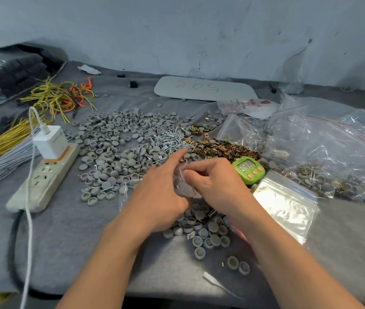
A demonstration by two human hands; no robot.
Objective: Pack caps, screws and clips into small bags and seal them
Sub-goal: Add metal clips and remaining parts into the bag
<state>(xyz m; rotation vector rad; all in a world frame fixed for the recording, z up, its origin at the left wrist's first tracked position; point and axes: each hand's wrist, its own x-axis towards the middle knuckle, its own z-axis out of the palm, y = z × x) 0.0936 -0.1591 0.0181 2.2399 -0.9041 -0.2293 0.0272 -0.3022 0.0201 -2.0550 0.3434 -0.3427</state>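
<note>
While the small bag (182, 188) is held between both hands above the loose caps (201, 228), its upper edge is pinched by the curled fingers of the right hand (212, 181). Its other side is gripped by the left hand (161, 195), index finger extended toward the screws (172, 140), which lie just beyond, nearer that hand.

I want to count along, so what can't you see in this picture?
1. Head view: what is inside the small bag; the left hand and right hand gripping it cover it, and it is blurred.
2. Head view: the digits on the green timer; too small and blurred to read.
3. Head view: the heap of clear bags; the right edge cuts it off.
</note>
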